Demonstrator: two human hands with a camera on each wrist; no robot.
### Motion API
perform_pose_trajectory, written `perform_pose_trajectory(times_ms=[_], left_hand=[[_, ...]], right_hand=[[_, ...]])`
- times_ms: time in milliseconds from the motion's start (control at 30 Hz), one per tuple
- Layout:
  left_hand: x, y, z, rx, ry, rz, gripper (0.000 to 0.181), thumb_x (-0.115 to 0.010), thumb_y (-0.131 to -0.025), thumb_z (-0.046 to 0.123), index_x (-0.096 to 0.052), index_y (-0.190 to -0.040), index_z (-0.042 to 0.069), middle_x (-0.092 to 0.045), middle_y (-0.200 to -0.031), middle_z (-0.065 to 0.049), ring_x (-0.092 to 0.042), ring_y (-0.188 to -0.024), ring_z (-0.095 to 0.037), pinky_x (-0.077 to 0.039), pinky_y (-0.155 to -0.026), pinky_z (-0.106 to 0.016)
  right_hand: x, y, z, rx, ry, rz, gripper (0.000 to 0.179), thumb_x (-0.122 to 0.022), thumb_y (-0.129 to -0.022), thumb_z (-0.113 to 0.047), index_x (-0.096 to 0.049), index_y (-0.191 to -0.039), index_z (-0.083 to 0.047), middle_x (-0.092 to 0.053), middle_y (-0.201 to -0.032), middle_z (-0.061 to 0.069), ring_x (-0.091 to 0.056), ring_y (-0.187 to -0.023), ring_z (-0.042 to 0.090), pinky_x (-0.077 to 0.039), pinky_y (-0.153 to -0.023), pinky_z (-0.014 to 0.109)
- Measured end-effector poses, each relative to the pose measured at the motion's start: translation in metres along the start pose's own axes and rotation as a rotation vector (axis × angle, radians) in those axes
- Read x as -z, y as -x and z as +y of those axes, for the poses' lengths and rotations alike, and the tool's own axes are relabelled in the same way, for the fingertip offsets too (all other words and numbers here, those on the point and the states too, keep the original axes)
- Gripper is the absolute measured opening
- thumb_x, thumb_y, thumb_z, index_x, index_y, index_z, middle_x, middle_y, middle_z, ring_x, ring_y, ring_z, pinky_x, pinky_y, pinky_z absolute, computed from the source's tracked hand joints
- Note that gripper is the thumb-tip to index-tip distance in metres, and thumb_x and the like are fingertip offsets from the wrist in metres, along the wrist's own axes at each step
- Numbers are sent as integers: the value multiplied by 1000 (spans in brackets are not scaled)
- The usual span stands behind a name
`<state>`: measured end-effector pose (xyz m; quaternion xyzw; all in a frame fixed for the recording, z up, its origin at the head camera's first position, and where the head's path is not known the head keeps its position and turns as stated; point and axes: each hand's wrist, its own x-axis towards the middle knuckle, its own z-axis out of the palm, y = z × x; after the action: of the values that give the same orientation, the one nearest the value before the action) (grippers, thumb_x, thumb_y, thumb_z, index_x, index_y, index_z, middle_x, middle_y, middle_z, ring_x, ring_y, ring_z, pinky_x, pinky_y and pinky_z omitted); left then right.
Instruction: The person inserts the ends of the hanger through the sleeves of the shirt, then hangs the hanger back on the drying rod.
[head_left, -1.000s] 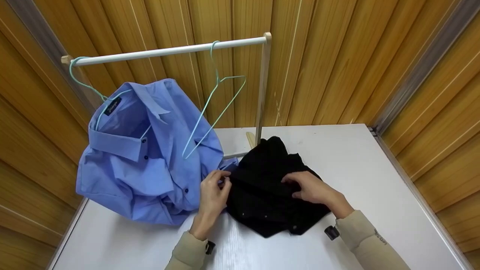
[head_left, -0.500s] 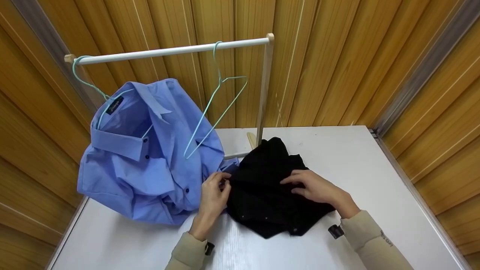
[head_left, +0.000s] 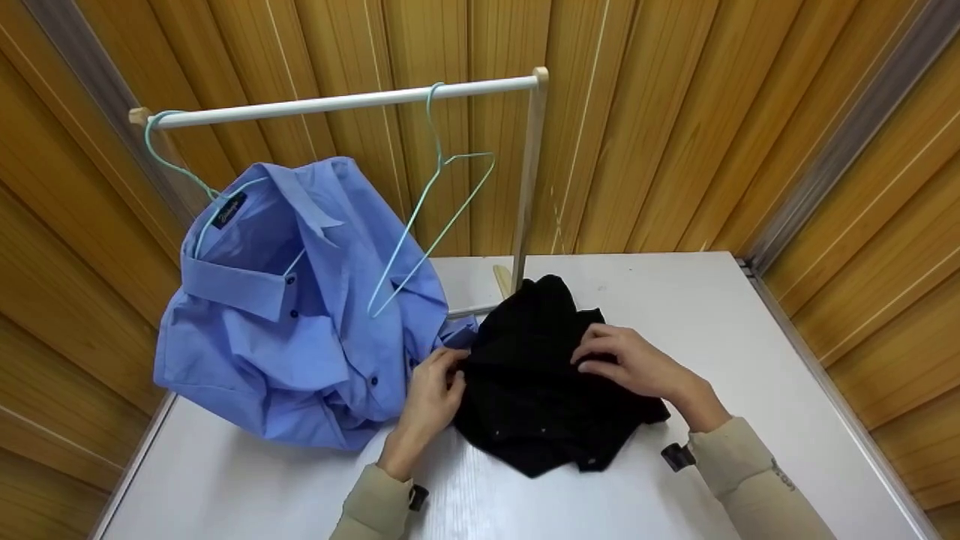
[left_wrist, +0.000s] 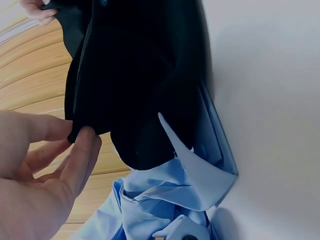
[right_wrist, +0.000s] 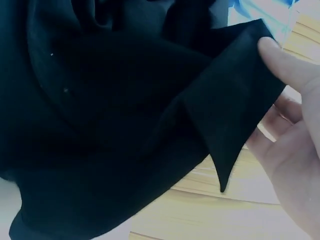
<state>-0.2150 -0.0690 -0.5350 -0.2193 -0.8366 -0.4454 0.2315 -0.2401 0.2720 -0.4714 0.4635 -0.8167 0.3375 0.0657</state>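
Observation:
A black shirt (head_left: 525, 375) with small buttons lies bunched on the white table, to the right of a hanging blue shirt (head_left: 315, 352). My left hand (head_left: 431, 397) pinches an edge of the black cloth between thumb and fingers, as the left wrist view shows up close. At the other side, my right hand (head_left: 637, 364) grips the black shirt's collar (right_wrist: 225, 95), thumb on top and fingers behind; one pointed collar tip hangs down. Part of the blue shirt (left_wrist: 200, 180) lies below and beside the black cloth in the left wrist view.
A rack with a white rail (head_left: 330, 103) stands behind. The blue shirt is on one light green hanger (head_left: 176, 172); a bare hanger (head_left: 405, 232) hangs further right. Wood-patterned walls enclose the white table (head_left: 750, 390) at back and sides.
My right hand has shifted slightly right and up, lifting the black collar edge with it. My left hand stays at nearly the same spot, its fingers slightly straighter.

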Motion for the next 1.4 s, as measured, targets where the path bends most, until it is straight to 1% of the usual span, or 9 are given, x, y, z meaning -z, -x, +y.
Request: perform_pose_trajectory(times_ms=[133, 233, 433, 633, 767, 900, 1100, 1200, 1400], left_hand=[[1, 1, 0, 14, -18, -61, 40, -60, -77, -20, -69, -115, -8, -68, -109, -15, -67, -88, -27, -56, -74, -37], [2, 2, -1, 43, -6, -114, 46, -60, -77, -21, -66, -120, -9, -65, -114, -16, -67, -95, -29, -57, -79, -36], [2, 2, -3, 67, 34, -185, 55, -65, -76, -23, -61, -129, -10, -61, -120, -18, -66, -100, -32, -58, -83, -38], [2, 2, -4, 60, 21, -197, 55, -74, -76, -20, -63, -128, -8, -60, -117, -15, -66, -99, -31, -57, -85, -39], [2, 2, -3, 56, -7, -183, 41, -81, -79, -9, -69, -118, -3, -62, -109, -10, -65, -97, -28, -56, -84, -40], [2, 2, -1, 34, -19, -138, 28, -85, -82, 3, -72, -107, 0, -65, -100, -6, -65, -92, -24, -54, -82, -39], [4, 0, -3, -10, 42, -38, 16, -82, -87, 6, -73, -99, 2, -71, -97, -7, -70, -91, -22, -57, -80, -37], [6, -2, -2, 1, 94, -6, 12, -80, -90, 7, -73, -99, 2, -74, -97, -7, -72, -90, -23, -59, -79, -37], [10, -5, 2, 73, 198, 26, 10, -77, -94, 12, -73, -98, 3, -74, -96, -6, -73, -90, -24, -60, -77, -36]], right_hand=[[2, -2, 1, 56, 11, 96, 20, -78, -89, 1, -78, -103, -12, -60, -105, 4, -59, -90, 18, -48, -80, 26], [3, -4, 0, 85, 28, 130, 23, -79, -86, 4, -77, -103, -12, -62, -107, 5, -60, -92, 19, -47, -82, 25], [5, -7, -3, 91, 54, 149, 22, -78, -88, 4, -75, -103, -11, -65, -107, 4, -62, -94, 19, -48, -84, 24], [6, -9, -5, 50, 50, 154, 19, -74, -91, 4, -72, -103, -10, -66, -106, 1, -64, -95, 16, -50, -84, 24], [6, -10, -7, 47, 68, 185, 20, -75, -90, 5, -71, -103, -9, -66, -105, 0, -64, -93, 16, -50, -82, 22], [5, -12, -9, 49, 65, 219, 22, -75, -89, 7, -71, -104, -9, -67, -105, 2, -64, -91, 18, -49, -82, 19], [4, -13, -9, 53, 62, 250, 26, -74, -88, 11, -71, -105, -8, -68, -105, 4, -65, -93, 22, -47, -86, 18], [4, -13, -9, 57, 59, 251, 28, -73, -88, 12, -70, -106, -8, -68, -105, 4, -65, -92, 23, -48, -84, 19], [2, -11, -7, 47, 39, 213, 27, -72, -89, 12, -71, -109, -7, -68, -108, 4, -65, -96, 21, -50, -85, 22]])
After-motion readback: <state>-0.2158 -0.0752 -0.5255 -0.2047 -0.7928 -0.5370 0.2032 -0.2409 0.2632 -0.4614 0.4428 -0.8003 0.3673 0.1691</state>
